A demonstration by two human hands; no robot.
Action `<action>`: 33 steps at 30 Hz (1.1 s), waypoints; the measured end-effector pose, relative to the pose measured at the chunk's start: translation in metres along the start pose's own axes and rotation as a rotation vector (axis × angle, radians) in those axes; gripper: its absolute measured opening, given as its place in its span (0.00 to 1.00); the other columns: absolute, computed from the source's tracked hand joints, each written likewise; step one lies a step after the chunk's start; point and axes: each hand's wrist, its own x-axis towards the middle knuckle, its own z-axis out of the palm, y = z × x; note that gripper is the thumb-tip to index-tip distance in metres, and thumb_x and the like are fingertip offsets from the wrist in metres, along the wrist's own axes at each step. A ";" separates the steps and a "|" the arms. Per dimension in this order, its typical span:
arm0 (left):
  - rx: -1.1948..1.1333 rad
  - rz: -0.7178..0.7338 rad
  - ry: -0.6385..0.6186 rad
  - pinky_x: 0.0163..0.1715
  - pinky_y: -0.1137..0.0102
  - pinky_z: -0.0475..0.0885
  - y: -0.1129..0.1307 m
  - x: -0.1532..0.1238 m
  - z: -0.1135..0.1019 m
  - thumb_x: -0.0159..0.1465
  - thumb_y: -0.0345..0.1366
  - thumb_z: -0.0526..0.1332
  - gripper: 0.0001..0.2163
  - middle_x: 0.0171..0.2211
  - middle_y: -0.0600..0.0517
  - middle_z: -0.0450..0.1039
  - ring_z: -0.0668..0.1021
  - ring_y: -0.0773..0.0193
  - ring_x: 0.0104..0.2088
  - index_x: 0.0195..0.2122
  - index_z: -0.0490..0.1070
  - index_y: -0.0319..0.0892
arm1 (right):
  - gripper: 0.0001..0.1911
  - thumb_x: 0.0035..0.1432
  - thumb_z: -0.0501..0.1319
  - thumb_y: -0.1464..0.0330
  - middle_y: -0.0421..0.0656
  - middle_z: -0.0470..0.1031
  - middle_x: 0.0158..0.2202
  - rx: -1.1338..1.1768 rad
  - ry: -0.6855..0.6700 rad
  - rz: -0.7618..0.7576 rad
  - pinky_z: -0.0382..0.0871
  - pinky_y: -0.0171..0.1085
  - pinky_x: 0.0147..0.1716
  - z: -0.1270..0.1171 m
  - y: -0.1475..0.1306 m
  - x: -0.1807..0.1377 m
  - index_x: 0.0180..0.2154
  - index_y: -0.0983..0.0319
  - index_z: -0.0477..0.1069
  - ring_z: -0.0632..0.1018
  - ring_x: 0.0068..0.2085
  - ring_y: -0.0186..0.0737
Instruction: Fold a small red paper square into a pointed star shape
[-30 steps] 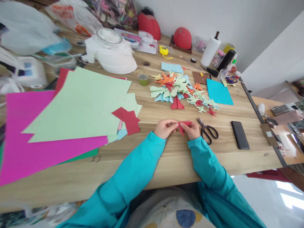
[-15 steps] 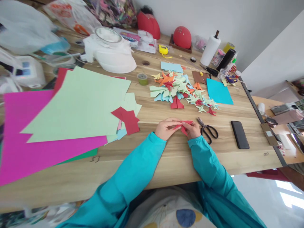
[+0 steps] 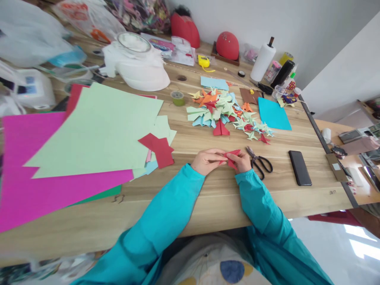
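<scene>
Both my hands meet over the wooden table near its front edge. My left hand and my right hand pinch a small folded red paper piece between their fingertips, fingers closed on it. Black-handled scissors lie just right of my right hand. A pile of folded paper shapes in green, blue, orange and red lies beyond my hands.
Large pink and pale green paper sheets cover the left side, with red scraps on top. A black phone, a blue sheet, a paper towel roll, a tape roll and white plastic bags stand around.
My fingers have shifted slightly on the red paper, bringing its folds closer together. Nothing else on the table has moved.
</scene>
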 end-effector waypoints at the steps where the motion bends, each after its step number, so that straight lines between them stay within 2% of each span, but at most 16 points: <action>1: -0.012 -0.002 -0.015 0.39 0.68 0.71 -0.001 0.000 0.000 0.51 0.36 0.63 0.06 0.37 0.46 0.74 0.76 0.62 0.36 0.30 0.77 0.44 | 0.08 0.32 0.68 0.65 0.39 0.71 0.15 0.004 0.006 0.004 0.59 0.32 0.16 0.001 -0.002 -0.001 0.18 0.63 0.74 0.66 0.16 0.30; 10: -0.167 -0.078 -0.050 0.37 0.66 0.73 0.000 0.000 -0.001 0.47 0.36 0.65 0.05 0.38 0.45 0.73 0.76 0.62 0.33 0.25 0.77 0.42 | 0.08 0.32 0.68 0.65 0.39 0.71 0.15 -0.015 0.006 -0.003 0.60 0.32 0.17 -0.001 0.000 0.000 0.17 0.63 0.73 0.67 0.16 0.30; 13: -0.173 -0.103 -0.058 0.38 0.66 0.72 0.002 0.001 -0.003 0.46 0.37 0.67 0.07 0.39 0.45 0.73 0.76 0.62 0.34 0.26 0.77 0.42 | 0.08 0.32 0.68 0.65 0.40 0.72 0.16 -0.006 0.010 -0.013 0.61 0.33 0.18 -0.001 0.000 0.000 0.18 0.63 0.73 0.68 0.17 0.31; 18: -0.161 -0.151 -0.053 0.42 0.66 0.69 0.007 0.003 -0.003 0.52 0.42 0.61 0.09 0.37 0.46 0.74 0.75 0.61 0.37 0.26 0.77 0.43 | 0.09 0.31 0.68 0.65 0.40 0.73 0.18 -0.019 0.026 -0.004 0.62 0.33 0.18 0.000 -0.001 0.001 0.19 0.63 0.74 0.69 0.19 0.32; 21: -0.203 -0.190 -0.021 0.43 0.66 0.69 0.011 0.004 -0.003 0.51 0.46 0.61 0.13 0.38 0.47 0.74 0.74 0.58 0.40 0.29 0.77 0.42 | 0.10 0.31 0.68 0.65 0.39 0.72 0.17 -0.013 0.042 -0.014 0.59 0.32 0.16 -0.001 0.001 0.001 0.19 0.63 0.73 0.67 0.17 0.30; 25: -0.259 -0.289 0.015 0.37 0.67 0.71 0.013 0.003 -0.004 0.57 0.46 0.54 0.17 0.36 0.46 0.74 0.75 0.60 0.36 0.39 0.74 0.41 | 0.10 0.31 0.68 0.64 0.37 0.69 0.14 0.003 0.052 -0.006 0.54 0.30 0.13 -0.001 0.001 0.001 0.18 0.64 0.72 0.64 0.14 0.28; 29: -0.114 -0.120 0.024 0.37 0.69 0.71 0.008 0.001 -0.002 0.52 0.37 0.60 0.11 0.40 0.46 0.72 0.74 0.61 0.38 0.36 0.75 0.42 | 0.11 0.30 0.68 0.64 0.38 0.69 0.13 0.020 0.041 0.027 0.53 0.30 0.12 0.000 -0.001 0.000 0.17 0.64 0.72 0.64 0.14 0.28; 33: -0.033 -0.028 0.052 0.39 0.68 0.70 0.003 0.000 0.002 0.51 0.36 0.62 0.06 0.36 0.47 0.73 0.75 0.63 0.36 0.30 0.76 0.43 | 0.11 0.30 0.68 0.64 0.39 0.70 0.15 0.023 0.027 0.033 0.55 0.31 0.13 0.002 -0.003 -0.001 0.18 0.64 0.72 0.65 0.15 0.29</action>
